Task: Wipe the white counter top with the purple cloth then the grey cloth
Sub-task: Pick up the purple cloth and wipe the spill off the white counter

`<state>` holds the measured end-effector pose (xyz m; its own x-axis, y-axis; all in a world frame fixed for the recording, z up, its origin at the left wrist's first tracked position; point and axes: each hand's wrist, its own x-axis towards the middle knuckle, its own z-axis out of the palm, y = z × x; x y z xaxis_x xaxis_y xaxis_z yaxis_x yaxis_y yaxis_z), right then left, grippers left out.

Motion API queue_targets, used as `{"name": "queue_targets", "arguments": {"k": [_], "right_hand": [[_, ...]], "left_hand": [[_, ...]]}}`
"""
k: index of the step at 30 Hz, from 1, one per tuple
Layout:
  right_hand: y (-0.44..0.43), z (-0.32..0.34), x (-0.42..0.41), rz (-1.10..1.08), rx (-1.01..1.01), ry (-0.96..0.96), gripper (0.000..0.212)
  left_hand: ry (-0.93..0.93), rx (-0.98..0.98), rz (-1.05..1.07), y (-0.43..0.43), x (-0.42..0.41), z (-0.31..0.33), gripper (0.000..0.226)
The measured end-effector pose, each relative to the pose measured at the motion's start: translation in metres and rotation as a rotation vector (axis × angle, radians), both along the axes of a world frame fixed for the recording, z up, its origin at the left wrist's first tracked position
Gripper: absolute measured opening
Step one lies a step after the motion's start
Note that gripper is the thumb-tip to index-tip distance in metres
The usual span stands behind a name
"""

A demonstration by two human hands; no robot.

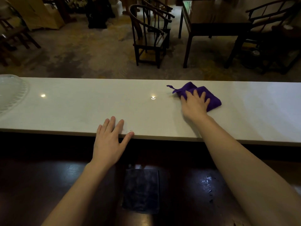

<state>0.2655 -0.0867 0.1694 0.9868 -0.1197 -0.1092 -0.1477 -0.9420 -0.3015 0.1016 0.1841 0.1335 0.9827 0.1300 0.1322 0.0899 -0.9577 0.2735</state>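
The white counter top (81, 108) runs as a long strip across the view. A folded purple cloth (211, 98) lies on its right half, near the far edge. My right hand (194, 104) presses flat on the cloth's near left part, fingers spread. At the counter's near edge, my left hand (110, 136) rests flat with fingers apart and holds nothing. A dark grey cloth (140, 190) lies folded on the lower dark wooden surface below the counter, between my forearms.
A clear glass or plastic dish (11, 93) sits at the counter's far left end. Beyond the counter are wooden chairs (149, 36) and a dark table (211, 26) on a patterned floor. The dark wooden ledge (48, 176) lies below the counter.
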Motion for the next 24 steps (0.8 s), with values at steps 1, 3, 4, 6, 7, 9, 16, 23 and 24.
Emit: {"name": "queue_targets", "arguments": {"k": [1,3,4,6,7,9,16,23,24], "right_hand": [[0.008,0.000,0.001,0.018,0.009,-0.001,0.048],[0.023,0.000,0.002,0.057,0.031,0.001,0.048],[0.030,0.000,0.002,0.080,0.040,0.002,0.048],[0.044,0.001,0.002,0.134,0.057,0.005,0.049],[0.050,0.001,0.002,0.166,0.068,0.006,0.049],[0.065,0.000,0.002,0.237,0.089,0.009,0.051],[0.121,-0.003,-0.011,0.504,0.110,0.025,0.050],[0.129,-0.011,-0.037,0.769,0.067,0.020,0.049],[0.125,-0.012,-0.042,0.793,0.064,0.007,0.050]], "left_hand": [[0.000,0.003,0.002,0.000,0.000,0.000,0.069],[0.001,0.008,0.007,0.001,0.000,-0.001,0.069],[0.003,0.004,0.009,0.000,0.001,-0.001,0.070],[0.004,-0.007,0.011,0.000,0.001,0.000,0.070],[0.003,-0.011,0.012,0.000,0.001,0.001,0.071],[0.002,-0.019,0.013,0.000,0.001,0.002,0.072],[-0.004,-0.032,0.010,-0.002,0.001,0.006,0.074],[0.012,-0.091,0.049,-0.002,0.004,0.012,0.085],[0.001,-0.087,0.042,-0.003,0.004,0.011,0.081]]}}
